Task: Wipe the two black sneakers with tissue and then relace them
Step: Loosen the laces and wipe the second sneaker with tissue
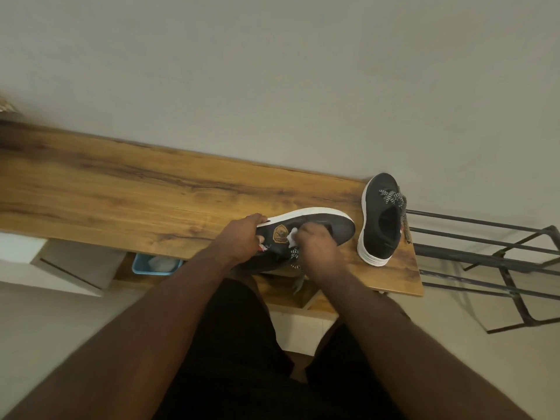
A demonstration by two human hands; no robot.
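Head view. Just below the middle of the frame, a black canvas sneaker with a white rubber sole and a gold badge on its side lies tipped on its side at the near edge of a long wood-grain tabletop. Its long axis runs left to right across the picture, heel to the left, toe to the right, sole turned toward the wall.

The left hand grips the heel end, fingers curled over the collar and thumb near the sole edge. The right hand is clenched around a small wad of white tissue, pressed against the sneaker's side just right of the badge. Only a corner of the tissue shows past the knuckles.

A black-and-white patterned lace hangs loose from this sneaker below the right hand, so relacing is not done here.

The second black sneaker with a white sole stands upright at the right end of the tabletop, just beside the held one's toe and apart from it. Its long axis runs top to bottom, with its lace loosely draped. It lies to the right of both hands, nearer the right hand, which would probably reach it first.

A black metal rack stands at the right edge.
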